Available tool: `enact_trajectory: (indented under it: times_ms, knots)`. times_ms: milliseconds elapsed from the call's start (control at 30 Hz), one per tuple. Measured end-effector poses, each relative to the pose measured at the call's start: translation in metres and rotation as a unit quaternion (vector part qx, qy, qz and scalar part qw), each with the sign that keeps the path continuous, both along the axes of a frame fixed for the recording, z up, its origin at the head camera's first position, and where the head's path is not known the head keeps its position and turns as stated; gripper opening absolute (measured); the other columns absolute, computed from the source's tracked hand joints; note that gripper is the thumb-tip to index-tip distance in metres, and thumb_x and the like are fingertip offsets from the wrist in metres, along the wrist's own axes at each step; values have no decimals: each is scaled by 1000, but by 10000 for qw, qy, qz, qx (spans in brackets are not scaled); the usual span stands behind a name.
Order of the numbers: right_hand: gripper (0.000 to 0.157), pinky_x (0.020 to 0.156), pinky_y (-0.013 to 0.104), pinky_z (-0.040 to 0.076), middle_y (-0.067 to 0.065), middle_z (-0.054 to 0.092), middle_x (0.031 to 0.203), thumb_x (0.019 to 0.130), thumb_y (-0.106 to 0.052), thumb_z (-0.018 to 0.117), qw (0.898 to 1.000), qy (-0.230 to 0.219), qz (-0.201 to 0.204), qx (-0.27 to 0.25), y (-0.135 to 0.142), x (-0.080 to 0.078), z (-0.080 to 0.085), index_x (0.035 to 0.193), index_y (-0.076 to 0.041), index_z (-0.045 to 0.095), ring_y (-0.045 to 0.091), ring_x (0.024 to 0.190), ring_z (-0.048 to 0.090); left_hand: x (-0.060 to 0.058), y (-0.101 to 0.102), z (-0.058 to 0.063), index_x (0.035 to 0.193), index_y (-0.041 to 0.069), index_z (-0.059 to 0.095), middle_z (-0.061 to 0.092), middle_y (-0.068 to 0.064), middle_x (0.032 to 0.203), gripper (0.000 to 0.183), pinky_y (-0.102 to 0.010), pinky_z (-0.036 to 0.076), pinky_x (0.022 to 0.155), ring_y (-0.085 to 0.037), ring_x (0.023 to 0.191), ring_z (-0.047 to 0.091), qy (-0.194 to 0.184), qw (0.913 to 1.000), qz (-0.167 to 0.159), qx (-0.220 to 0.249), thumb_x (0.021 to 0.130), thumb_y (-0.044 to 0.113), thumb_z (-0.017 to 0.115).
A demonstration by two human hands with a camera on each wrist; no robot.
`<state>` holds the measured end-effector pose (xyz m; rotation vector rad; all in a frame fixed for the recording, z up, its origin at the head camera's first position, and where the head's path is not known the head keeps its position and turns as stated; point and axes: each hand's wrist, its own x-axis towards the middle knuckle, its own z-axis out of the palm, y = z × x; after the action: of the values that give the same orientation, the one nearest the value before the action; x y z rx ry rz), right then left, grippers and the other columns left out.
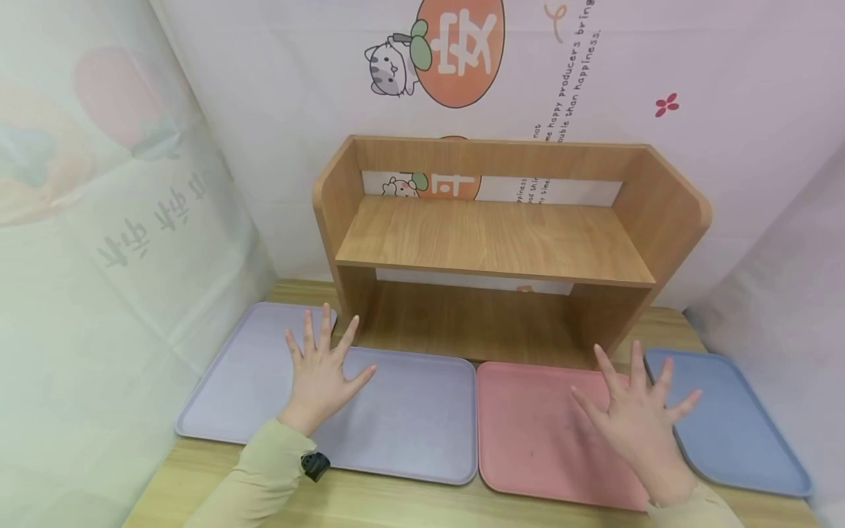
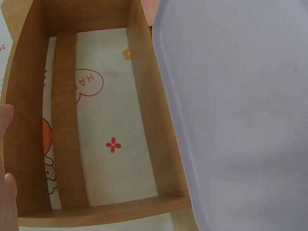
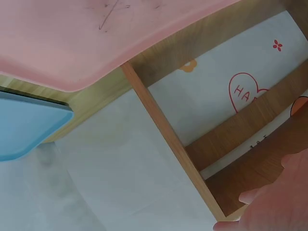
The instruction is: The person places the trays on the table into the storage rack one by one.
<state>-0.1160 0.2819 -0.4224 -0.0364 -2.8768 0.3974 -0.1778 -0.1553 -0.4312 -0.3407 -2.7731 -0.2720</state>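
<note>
My left hand (image 1: pixel 320 385) hovers above two pale lavender trays, fingers straight and spread, holding nothing. One lavender tray (image 1: pixel 409 418) lies to its right and the other lavender tray (image 1: pixel 244 367) to its left. With fingers fanned out and no object in it, my right hand (image 1: pixel 637 425) is over the pink tray (image 1: pixel 528 433), close to the blue tray (image 1: pixel 733 418) at the far right. Behind the trays stands a two-level wooden shelf (image 1: pixel 495 235), bare on both levels. In the wrist views only fingertips of the left hand (image 2: pixel 7 159) and part of the right hand (image 3: pixel 274 202) show.
The trays rest side by side on a light wooden table (image 1: pixel 376 502). A printed white cloth (image 1: pixel 290 95) hangs behind the shelf, and pale curtains (image 1: pixel 99 308) close in both sides. A black band (image 1: pixel 315 465) is on the left wrist.
</note>
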Motion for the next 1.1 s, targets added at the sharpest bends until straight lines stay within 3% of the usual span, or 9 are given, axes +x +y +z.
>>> enact_trajectory:
  times_ms: [567,833,967,1067,1100]
  knots:
    - [80,89,76,-27,25,-7,156,88,-60,51,9999,6,84,81,8,8,-15,152,-27,17,54,135,-23,7,-24,-15,150,22,28,-16,-10,159,84,-74,-2,106,-41,143,-15,-46,9997,173,-139,81,60,58]
    - [80,88,76,-29,24,-8,156,87,-60,52,9998,-29,107,181,23,9,-22,152,-28,18,58,134,-19,3,-33,-12,149,20,32,-10,-15,159,84,-76,-2,104,-49,142,-5,279,9996,66,22,79,56,63]
    - [80,88,76,-28,20,-13,157,87,-61,51,9997,-43,97,225,34,10,-30,151,-26,19,58,134,-19,-5,-39,2,149,18,31,-14,-15,158,84,-77,-2,103,-51,141,-4,412,9991,-29,57,86,74,36]
    - [80,87,76,-29,19,-14,157,88,-60,51,9997,-76,103,214,42,12,-38,151,-24,19,56,134,-21,-12,-42,14,148,17,31,-14,-17,158,95,-77,-2,103,-50,141,-6,621,9980,-88,88,82,81,11]
    - [80,87,76,-29,19,-14,157,88,-59,51,9997,-79,112,220,44,13,-41,151,-23,18,56,135,-21,-14,-42,18,148,16,31,-13,-19,157,96,-77,-2,103,-50,141,-6,686,9975,-107,120,81,82,9]
